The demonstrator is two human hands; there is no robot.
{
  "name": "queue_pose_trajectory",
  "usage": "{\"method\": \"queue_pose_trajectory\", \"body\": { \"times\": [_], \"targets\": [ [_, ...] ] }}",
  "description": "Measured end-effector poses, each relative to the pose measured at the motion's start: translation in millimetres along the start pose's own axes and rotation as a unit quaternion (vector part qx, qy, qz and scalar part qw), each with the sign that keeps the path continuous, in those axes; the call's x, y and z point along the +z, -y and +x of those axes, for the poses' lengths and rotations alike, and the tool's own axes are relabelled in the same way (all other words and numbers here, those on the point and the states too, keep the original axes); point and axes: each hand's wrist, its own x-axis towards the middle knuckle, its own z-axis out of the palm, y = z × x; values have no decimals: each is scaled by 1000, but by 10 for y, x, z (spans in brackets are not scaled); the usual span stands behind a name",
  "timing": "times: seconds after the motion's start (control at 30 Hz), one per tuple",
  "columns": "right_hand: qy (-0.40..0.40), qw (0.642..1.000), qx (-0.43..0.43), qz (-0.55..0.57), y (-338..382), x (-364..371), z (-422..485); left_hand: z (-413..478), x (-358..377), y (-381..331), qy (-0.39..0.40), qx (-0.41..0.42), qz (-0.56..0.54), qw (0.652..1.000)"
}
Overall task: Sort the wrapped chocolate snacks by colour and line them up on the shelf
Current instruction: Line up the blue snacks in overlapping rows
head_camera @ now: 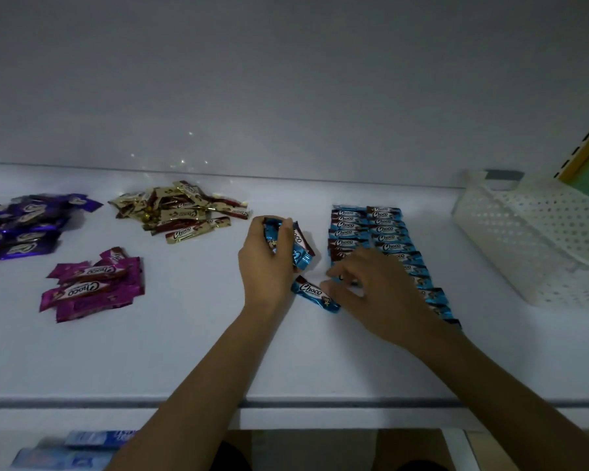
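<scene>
head view: my left hand [269, 263] is clenched round a bundle [300, 254] of blue snacks, held just left of the blue rows [381, 232], which run front to back on the shelf [184, 351]. my right hand [371, 294] sits over the near end of the left row, fingertips [332, 274] curled down on a snack there. i cannot tell whether they pinch it or only press it flat. the one that matters next is the loose snack [315, 294]. it lies flat just left of the rows' near end, touching my right thumb. its long axis runs slantwise, not crosswise like the snacks in the rows. i judge my right hand the nearer, and the snack needs a small turn before it slides in.
</scene>
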Motion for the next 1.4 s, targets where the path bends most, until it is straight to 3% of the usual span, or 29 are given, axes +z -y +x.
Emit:
{"method": "queue_pose_trajectory", "body": {
  "times": [0.07,0.2,0.37,0.5,0.57,0.67,0.83,0.97,1.03,1.1,1.17,1.3,1.4],
  "targets": [
    [40,997,14,-60,65,106,10,10,-15,9,-12,-1,-7,1000],
    [50,997,28,-49,53,95,-25,11,-32,35,-12,-17,-25,999],
    [40,989,76,-117,-204,-120,-44,-62,30,17,120,85,13,989],
    [65,985,95,-127,-302,-175,-15,-48,26,13,188,44,-30,981],
    [22,994,82,-72,-287,-183,4,-55,27,-15,239,-10,-87,967],
    [-24,988,95,119,-137,-187,86,-67,38,-33,278,-34,-137,950],
    [-10,928,163,336,-7,-216,191,-88,21,-42,288,-72,-145,944],
    [-34,877,236,417,-54,-264,156,-91,32,-62,267,-72,-119,954],
    [-27,894,249,372,-131,-311,114,-96,27,-88,241,-64,-128,960],
    [19,954,198,223,-237,-356,46,-106,15,-119,219,-59,-134,965],
    [59,985,127,103,-289,-354,-38,-107,6,-118,200,-55,-129,970],
    [60,995,69,29,-269,-255,-124,-71,0,-102,177,-88,-119,973],
    [18,999,44,-19,-290,-199,-88,-48,-6,-126,179,-143,-180,957]
  ]
}}
